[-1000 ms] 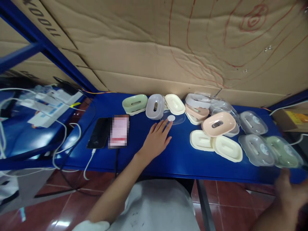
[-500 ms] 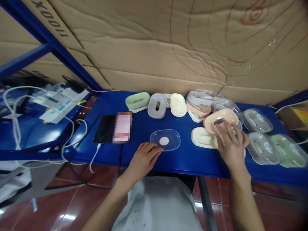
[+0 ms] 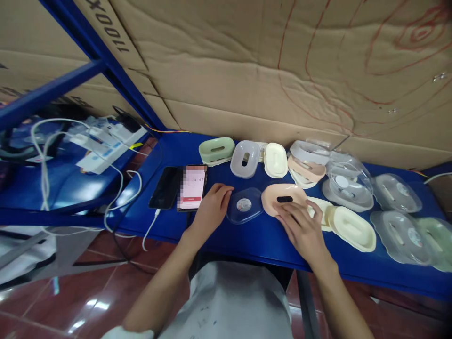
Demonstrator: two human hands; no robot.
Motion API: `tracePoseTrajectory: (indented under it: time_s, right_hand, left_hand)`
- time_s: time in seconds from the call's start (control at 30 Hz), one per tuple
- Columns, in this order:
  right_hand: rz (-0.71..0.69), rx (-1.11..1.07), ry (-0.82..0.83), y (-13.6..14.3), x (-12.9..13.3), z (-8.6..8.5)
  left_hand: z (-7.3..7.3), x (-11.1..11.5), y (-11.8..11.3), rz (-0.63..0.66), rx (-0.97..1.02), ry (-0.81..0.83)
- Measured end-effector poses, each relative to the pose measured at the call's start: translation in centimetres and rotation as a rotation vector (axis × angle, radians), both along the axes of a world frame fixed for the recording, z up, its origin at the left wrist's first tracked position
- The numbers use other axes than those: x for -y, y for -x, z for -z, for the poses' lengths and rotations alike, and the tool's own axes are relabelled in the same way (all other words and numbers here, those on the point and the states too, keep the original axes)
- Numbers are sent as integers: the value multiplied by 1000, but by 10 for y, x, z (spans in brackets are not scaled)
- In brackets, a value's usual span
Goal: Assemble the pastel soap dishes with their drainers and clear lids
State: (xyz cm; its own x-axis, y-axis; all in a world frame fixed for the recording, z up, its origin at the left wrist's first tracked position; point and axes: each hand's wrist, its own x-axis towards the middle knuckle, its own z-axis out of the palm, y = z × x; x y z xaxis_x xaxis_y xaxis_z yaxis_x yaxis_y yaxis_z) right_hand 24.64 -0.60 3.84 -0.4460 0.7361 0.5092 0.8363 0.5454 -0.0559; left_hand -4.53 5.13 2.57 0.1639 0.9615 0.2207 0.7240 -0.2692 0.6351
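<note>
My right hand (image 3: 298,226) grips the near right edge of a peach oval dish (image 3: 274,193) with a slot in its base. Just left of that dish a clear lid (image 3: 233,212) with a round sticker (image 3: 243,205) lies on the blue table. Beside the lid's left edge is my left hand (image 3: 214,207), its fingers drawn together; whether anything is between them is too small to tell. Cream trays (image 3: 354,228) lie right of my right hand. Behind are a green dish (image 3: 216,149), a grey dish (image 3: 245,159), a cream tray (image 3: 276,160) and another peach dish (image 3: 306,168).
Two phones (image 3: 164,187) (image 3: 192,188) lie at the left of the table (image 3: 247,242), with a power strip (image 3: 109,150) and white cables beyond. Lidded grey dishes (image 3: 397,193) and a green one (image 3: 436,242) stand at the right. Cardboard (image 3: 219,70) rises behind.
My right hand has brought the peach dish left, next to the clear lid. The lid has turned, its sticker now showing a print, and my left hand's fingers have come off its near edge. The view has shifted.
</note>
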Motion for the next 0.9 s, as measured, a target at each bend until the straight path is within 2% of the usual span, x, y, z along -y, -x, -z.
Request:
tracePoseTrajectory:
  time_s: [0.13, 0.3, 0.4, 0.53, 0.6, 0.73, 0.83, 0.9]
  right_hand:
    - [-22, 7, 52, 2, -6, 8]
    - [33, 21, 109, -16, -9, 19]
    - [67, 6, 95, -22, -9, 23]
    - [62, -75, 15, -22, -6, 17]
    - [88, -184, -68, -20, -3, 12]
    - [228, -521, -226, -18, 10, 13]
    - [388, -740, -254, -20, 27, 24]
    - [510, -885, -260, -23, 43, 31]
  left_hand:
    - [-12, -23, -17, -62, -122, -78]
    - [-23, -59, -52, -40, -516, -127]
    - [-22, -70, -59, -24, -566, -121]
    - [-23, -68, -62, -40, -566, -151]
    - [-26, -70, -69, 54, -574, -210]
    - [-35, -92, -91, 477, -628, -372]
    - [-47, -100, -102, 590, -633, -425]
    - [-57, -88, -103, 629, -618, -475]
